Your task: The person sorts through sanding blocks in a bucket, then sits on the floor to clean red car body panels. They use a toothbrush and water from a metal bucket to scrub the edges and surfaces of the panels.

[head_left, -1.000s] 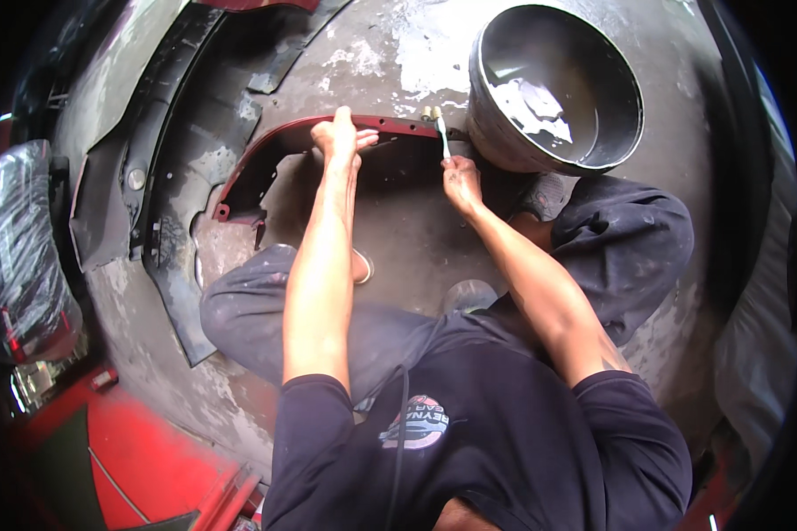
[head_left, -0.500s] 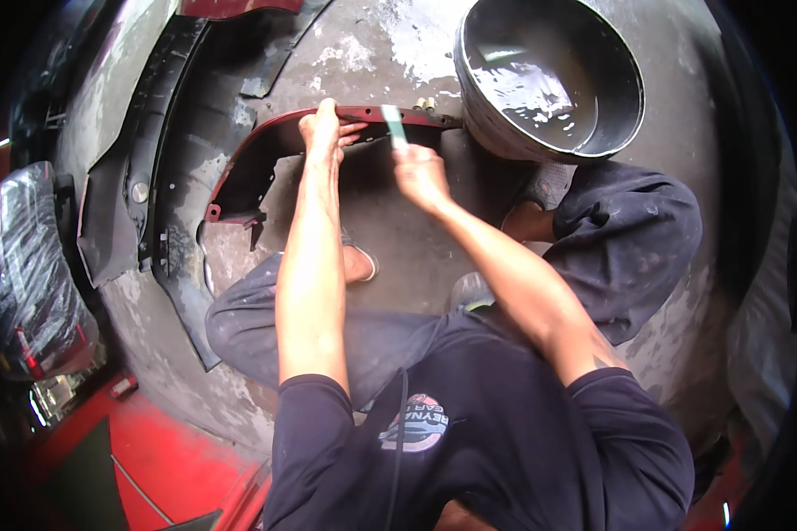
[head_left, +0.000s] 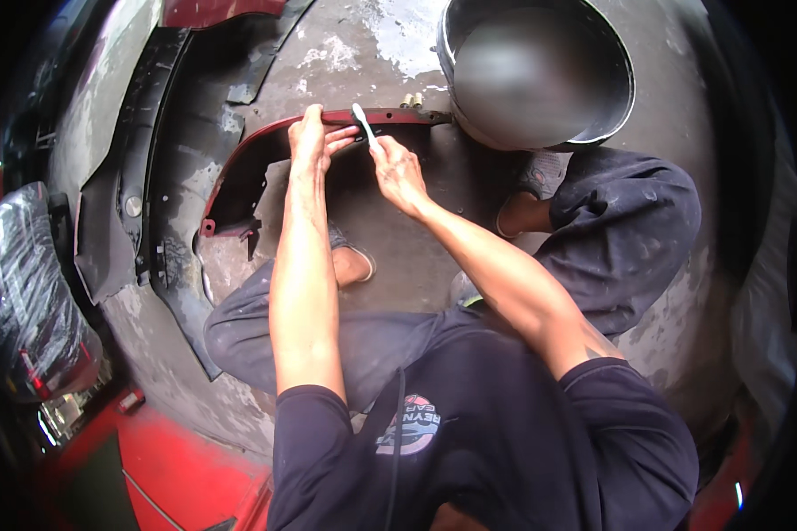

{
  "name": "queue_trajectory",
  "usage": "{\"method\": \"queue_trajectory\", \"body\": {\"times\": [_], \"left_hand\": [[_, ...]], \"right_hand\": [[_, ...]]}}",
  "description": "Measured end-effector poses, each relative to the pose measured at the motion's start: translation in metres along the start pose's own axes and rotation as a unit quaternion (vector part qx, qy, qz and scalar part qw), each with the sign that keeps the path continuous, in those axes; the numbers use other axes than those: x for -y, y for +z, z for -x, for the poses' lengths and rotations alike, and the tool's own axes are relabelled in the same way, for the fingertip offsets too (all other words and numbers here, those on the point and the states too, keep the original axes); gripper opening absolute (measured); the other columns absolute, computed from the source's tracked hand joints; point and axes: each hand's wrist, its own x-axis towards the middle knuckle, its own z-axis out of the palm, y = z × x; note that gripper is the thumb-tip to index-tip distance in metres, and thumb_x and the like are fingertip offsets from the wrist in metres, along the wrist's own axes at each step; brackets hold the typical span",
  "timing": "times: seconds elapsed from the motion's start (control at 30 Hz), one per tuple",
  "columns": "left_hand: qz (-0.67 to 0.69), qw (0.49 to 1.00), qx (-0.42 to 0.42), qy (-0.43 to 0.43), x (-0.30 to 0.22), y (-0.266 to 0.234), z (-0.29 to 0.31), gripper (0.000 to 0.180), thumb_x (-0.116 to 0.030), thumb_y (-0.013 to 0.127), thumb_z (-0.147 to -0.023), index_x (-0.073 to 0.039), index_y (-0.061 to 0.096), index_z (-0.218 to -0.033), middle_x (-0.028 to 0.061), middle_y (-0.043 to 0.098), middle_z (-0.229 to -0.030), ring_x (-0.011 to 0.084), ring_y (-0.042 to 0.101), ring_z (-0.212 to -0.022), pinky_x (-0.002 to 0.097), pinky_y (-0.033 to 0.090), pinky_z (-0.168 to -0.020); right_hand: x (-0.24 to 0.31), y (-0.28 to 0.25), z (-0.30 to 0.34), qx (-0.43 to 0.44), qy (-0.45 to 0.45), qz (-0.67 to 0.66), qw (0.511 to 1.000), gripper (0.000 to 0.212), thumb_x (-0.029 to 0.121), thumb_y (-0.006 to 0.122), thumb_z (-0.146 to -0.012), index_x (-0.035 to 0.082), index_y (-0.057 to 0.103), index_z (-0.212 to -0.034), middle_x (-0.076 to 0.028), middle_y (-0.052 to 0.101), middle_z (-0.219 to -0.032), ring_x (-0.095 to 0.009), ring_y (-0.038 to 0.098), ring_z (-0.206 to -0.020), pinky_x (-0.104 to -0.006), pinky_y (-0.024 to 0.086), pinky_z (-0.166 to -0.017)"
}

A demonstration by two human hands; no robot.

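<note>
A curved, red-edged car body panel (head_left: pixel 242 181), dark on its inner side, rests on the floor in front of me. My left hand (head_left: pixel 310 146) grips its upper edge, thumb on top and fingers on the inner side. In my right hand (head_left: pixel 400 177) is a white toothbrush (head_left: pixel 363 124), its head up against the panel's red rim just right of my left fingers. Where the bristles touch is too small to make out.
A large dark bucket (head_left: pixel 478 131) stands right of the panel, its inside blurred. Long black car parts (head_left: pixel 199 97) lie at left, with a red piece (head_left: pixel 221 11) at the top. A plastic-wrapped object (head_left: pixel 31 274) and red bodywork (head_left: pixel 186 451) border the left side.
My right hand and the toothbrush have moved left along the rim, closer to my left hand. The left hand keeps its hold on the panel. The bucket's inside now looks blurred.
</note>
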Motion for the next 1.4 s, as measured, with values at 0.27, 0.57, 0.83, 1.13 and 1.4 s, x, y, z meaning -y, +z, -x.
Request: {"method": "queue_trajectory", "body": {"times": [0.27, 0.57, 0.83, 1.13, 1.4], "left_hand": [[0.003, 1.0, -0.021, 0.016, 0.002, 0.013, 0.012, 0.045, -0.025, 0.054, -0.099, 0.016, 0.043, -0.112, 0.0327, 0.065, -0.102, 0.0489, 0.074, -0.078, 0.0501, 0.065, -0.062], [0.016, 1.0, -0.014, 0.015, 0.004, 0.013, 0.011, 0.044, -0.024, 0.055, -0.099, 0.014, 0.04, -0.115, 0.0357, 0.064, -0.103, 0.0509, 0.074, -0.081, 0.0505, 0.065, -0.06], [-0.013, 1.0, 0.019, -0.001, -0.004, 0.009, -0.003, 0.038, -0.021, 0.052, -0.101, 0.014, 0.04, -0.11, 0.0353, 0.059, -0.106, 0.0552, 0.071, -0.092, 0.0588, 0.064, -0.077], [-0.038, 0.999, 0.011, 0.009, 0.0, 0.004, -0.009, 0.037, -0.023, 0.051, -0.101, 0.012, 0.045, -0.109, 0.0356, 0.063, -0.108, 0.0518, 0.072, -0.094, 0.057, 0.064, -0.079], [-0.014, 1.0, 0.006, 0.012, 0.005, 0.008, -0.017, 0.043, -0.026, 0.052, -0.098, 0.014, 0.046, -0.111, 0.0344, 0.066, -0.106, 0.0517, 0.073, -0.085, 0.057, 0.063, -0.069]], "right_hand": [[-0.111, -0.069, -0.039, 0.02, 0.103, 0.115, 0.988, 0.027, 0.021, 0.053, -0.102, 0.001, 0.069, -0.094, -0.023, 0.071, -0.088, -0.04, 0.071, -0.085, -0.0473, 0.053, -0.074], [-0.133, -0.048, -0.018, -0.058, 0.169, 0.02, 0.984, 0.025, 0.026, 0.047, -0.106, 0.008, 0.063, -0.109, -0.015, 0.065, -0.075, -0.029, 0.067, -0.053, -0.039, 0.051, -0.038], [-0.092, -0.012, -0.019, -0.033, 0.125, -0.026, 0.991, 0.025, 0.027, 0.049, -0.107, 0.005, 0.061, -0.109, -0.016, 0.065, -0.076, -0.027, 0.065, -0.05, -0.0388, 0.053, -0.04], [-0.015, 0.007, -0.011, 0.026, 0.058, 0.008, 0.998, 0.022, 0.023, 0.051, -0.101, 0.004, 0.062, -0.101, -0.028, 0.067, -0.096, -0.05, 0.064, -0.096, -0.0578, 0.051, -0.076], [-0.143, -0.044, -0.029, -0.047, 0.084, 0.03, 0.995, 0.018, 0.019, 0.052, -0.1, 0.005, 0.062, -0.102, -0.023, 0.067, -0.086, -0.047, 0.067, -0.083, -0.0534, 0.053, -0.071]]}}
